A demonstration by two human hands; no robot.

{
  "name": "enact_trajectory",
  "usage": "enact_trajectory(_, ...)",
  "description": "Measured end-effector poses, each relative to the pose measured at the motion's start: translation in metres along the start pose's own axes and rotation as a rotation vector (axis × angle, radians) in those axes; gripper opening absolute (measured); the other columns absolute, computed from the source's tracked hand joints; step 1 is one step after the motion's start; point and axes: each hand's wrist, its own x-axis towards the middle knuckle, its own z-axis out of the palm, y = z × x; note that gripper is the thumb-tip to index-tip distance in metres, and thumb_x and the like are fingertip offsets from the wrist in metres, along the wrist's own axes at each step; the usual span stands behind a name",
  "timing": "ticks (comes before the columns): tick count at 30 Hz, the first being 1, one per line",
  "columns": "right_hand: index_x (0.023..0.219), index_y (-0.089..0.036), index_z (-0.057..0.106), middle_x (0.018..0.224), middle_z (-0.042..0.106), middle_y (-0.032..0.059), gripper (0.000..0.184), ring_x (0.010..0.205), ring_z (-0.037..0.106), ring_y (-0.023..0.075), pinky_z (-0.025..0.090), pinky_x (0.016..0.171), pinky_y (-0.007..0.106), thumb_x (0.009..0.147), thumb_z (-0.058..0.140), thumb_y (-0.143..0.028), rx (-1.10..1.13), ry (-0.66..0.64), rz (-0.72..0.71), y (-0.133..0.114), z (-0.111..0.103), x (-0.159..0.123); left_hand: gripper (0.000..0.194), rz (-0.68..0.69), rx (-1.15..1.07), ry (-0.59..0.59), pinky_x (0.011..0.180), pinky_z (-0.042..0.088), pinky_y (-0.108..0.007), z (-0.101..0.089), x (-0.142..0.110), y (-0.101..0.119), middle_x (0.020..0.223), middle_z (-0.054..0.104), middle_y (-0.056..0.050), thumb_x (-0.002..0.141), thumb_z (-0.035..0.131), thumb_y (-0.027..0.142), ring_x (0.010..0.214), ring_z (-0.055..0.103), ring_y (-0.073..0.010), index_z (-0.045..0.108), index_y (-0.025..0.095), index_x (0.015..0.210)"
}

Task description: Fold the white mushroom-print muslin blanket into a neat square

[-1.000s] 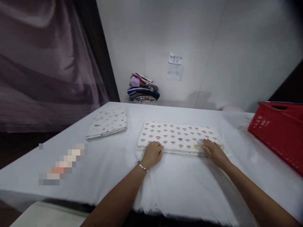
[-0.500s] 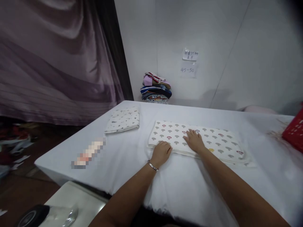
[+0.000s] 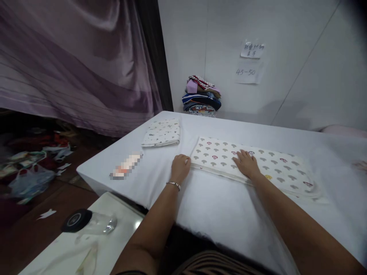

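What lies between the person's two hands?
In the head view, the left part of the folded mushroom-print cloth lies between the left hand at its corner and the right hand on top.

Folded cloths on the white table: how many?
2. A mushroom-print cloth lies under the right hand, with the left hand at its near-left corner; a cloth with small scattered prints lies near the far-left corner of the table. Another could be hidden beneath either.

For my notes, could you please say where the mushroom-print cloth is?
In the head view, the mushroom-print cloth lies right of centre on the table, left hand at its left end, right hand on top.
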Motion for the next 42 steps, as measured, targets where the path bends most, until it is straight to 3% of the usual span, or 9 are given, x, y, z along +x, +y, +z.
enact_trajectory(7,0.127,-0.019,0.052,0.141,0.042,0.0113,0.046,0.132,0.032,0.0311,0.029,0.104,0.053,0.089,0.038,-0.043,0.166,-0.087,0.062,-0.004,-0.021,0.003,0.036,0.112,-0.051,-0.103,0.091,0.045,-0.034,0.000,-0.003,0.002,0.102,0.062,-0.004,0.069,0.051,0.004,0.100,0.052,-0.0198,0.067,0.021,0.097)
enact_trajectory(11,0.128,-0.022,0.052,0.134,0.051,0.0088,0.046,0.127,0.041,0.0268,0.038,0.102,0.045,0.090,0.040,-0.044,0.395,-0.082,-0.180,-0.020,-0.034,-0.019,0.033,0.134,0.005,-0.157,0.091,0.045,-0.037,0.003,-0.003,0.002,0.103,0.061,-0.005,0.071,0.051,0.005,0.102,0.050,-0.0220,0.068,0.020,0.095)
enact_trajectory(14,0.128,-0.023,0.053,0.133,0.052,0.0075,0.044,0.126,0.043,0.0263,0.037,0.103,0.047,0.091,0.040,-0.044,0.374,-0.103,-0.374,-0.031,-0.033,-0.042,0.031,0.124,0.010,-0.161,0.090,0.046,-0.035,0.004,-0.004,0.001,0.103,0.060,-0.005,0.075,0.050,0.007,0.102,0.051,-0.0210,0.068,0.021,0.096)
enact_trajectory(18,0.127,-0.020,0.054,0.136,0.049,0.0100,0.041,0.129,0.039,0.0273,0.033,0.105,0.050,0.092,0.040,-0.036,0.230,-0.046,-0.485,-0.035,-0.029,-0.058,0.029,0.110,0.063,-0.184,0.083,0.047,-0.031,0.003,-0.004,0.003,0.107,0.059,-0.004,0.080,0.049,0.010,0.101,0.053,-0.0193,0.066,0.024,0.099)
enact_trajectory(23,0.120,-0.019,0.058,0.127,0.055,0.0120,0.035,0.117,0.049,0.0260,0.042,0.097,0.047,0.091,0.040,-0.026,0.236,0.055,-0.559,-0.038,-0.028,-0.063,0.029,0.129,0.215,-0.260,0.075,0.046,-0.030,-0.004,-0.002,0.004,0.111,0.058,-0.003,0.085,0.044,0.014,0.096,0.056,-0.0177,0.063,0.025,0.104)
enact_trajectory(28,0.120,-0.020,0.057,0.123,0.056,0.0119,0.036,0.114,0.050,0.0263,0.043,0.095,0.047,0.088,0.041,-0.020,0.267,0.081,-0.534,-0.042,-0.023,-0.071,0.030,0.152,0.244,-0.306,0.078,0.044,-0.029,-0.008,-0.005,-0.002,0.109,0.059,-0.002,0.087,0.042,0.017,0.098,0.054,-0.0174,0.062,0.027,0.108)
enact_trajectory(32,0.120,-0.021,0.058,0.125,0.055,0.0102,0.037,0.116,0.050,0.0261,0.042,0.098,0.046,0.086,0.043,-0.021,0.360,-0.008,-0.504,-0.042,-0.027,-0.071,0.032,0.096,0.176,-0.300,0.080,0.043,-0.028,-0.008,-0.006,-0.004,0.106,0.062,-0.002,0.085,0.043,0.018,0.100,0.054,-0.0174,0.065,0.026,0.107)
enact_trajectory(36,0.120,-0.023,0.060,0.131,0.052,0.0080,0.038,0.118,0.050,0.0241,0.044,0.097,0.041,0.087,0.042,-0.029,0.493,-0.091,-0.308,-0.033,-0.037,-0.055,0.030,-0.053,0.051,-0.365,0.082,0.043,-0.026,-0.011,0.004,-0.006,0.109,0.063,-0.002,0.081,0.048,0.022,0.099,0.057,-0.0175,0.067,0.025,0.105)
enact_trajectory(42,0.127,-0.014,0.052,0.139,0.043,0.0130,0.043,0.131,0.034,0.0261,0.029,0.108,0.042,0.088,0.038,-0.025,0.289,0.036,-0.013,-0.007,-0.044,-0.012,0.049,-0.279,0.012,-0.334,0.088,0.041,-0.031,-0.002,0.039,0.003,0.119,0.061,-0.011,0.085,0.042,0.049,0.105,0.057,-0.0232,0.058,0.015,0.117)
